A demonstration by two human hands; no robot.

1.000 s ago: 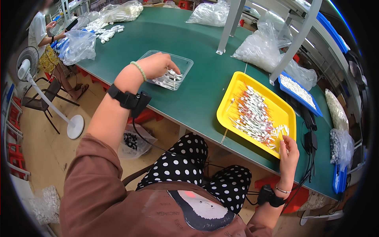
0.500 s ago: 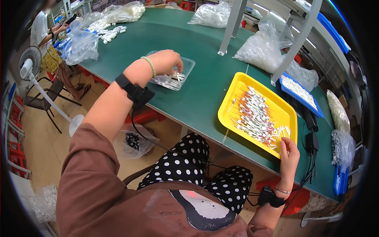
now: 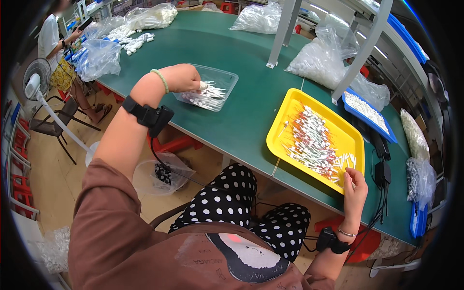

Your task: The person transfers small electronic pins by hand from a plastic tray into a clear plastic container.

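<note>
My left hand [image 3: 182, 78] is over the left side of a clear plastic box [image 3: 232, 83]. Its fingers are closed and bent down, with something whitish at the tips that I cannot make out. Inside the box lie many thin white pieces [image 3: 209, 100]. My right hand [image 3: 355, 186] rests at the near right corner of a yellow tray [image 3: 279, 126], its fingers loosely bent and apart. Short white pieces [image 3: 346, 160] lie just beyond those fingers. Across the tray spreads a pile of small white-tipped parts with orange and greenish thin stems [image 3: 311, 137].
A blue tray [image 3: 390, 136] of white pieces lies beyond the yellow one, near shelf posts [image 3: 360, 53]. Large bags [image 3: 314, 60] of white parts stand behind. Cables and a black adapter [image 3: 381, 173] lie at right. Far left are a fan [image 3: 36, 79] and another person [image 3: 48, 41].
My left hand has shifted left within the box, uncovering more of the white pieces. My right hand stays at the tray's corner, almost unmoved.
</note>
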